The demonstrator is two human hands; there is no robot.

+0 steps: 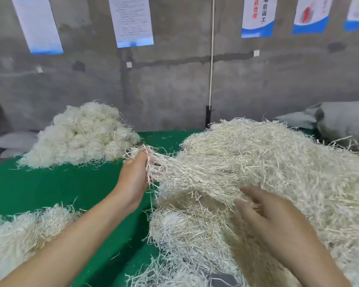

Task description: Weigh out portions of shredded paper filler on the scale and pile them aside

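A big heap of cream shredded paper filler (267, 162) covers the right half of the green table (60, 187). My left hand (134, 179) grips a tuft of strands at the heap's left edge and holds it up. My right hand (272, 216) rests on the heap's near side, fingers spread into the strands. Below the hands lies a smaller clump (187, 228), and a dark flat object (222, 279), possibly the scale, shows under it at the bottom edge. A whiter pile of filler (81, 135) sits at the back left, another (23, 235) at the near left.
A concrete wall with hanging posters (133, 19) and a white cord (211, 59) stands behind the table. Grey sacks (344, 121) lie at the back right, white bags (15, 141) at the far left. Green surface shows between the piles.
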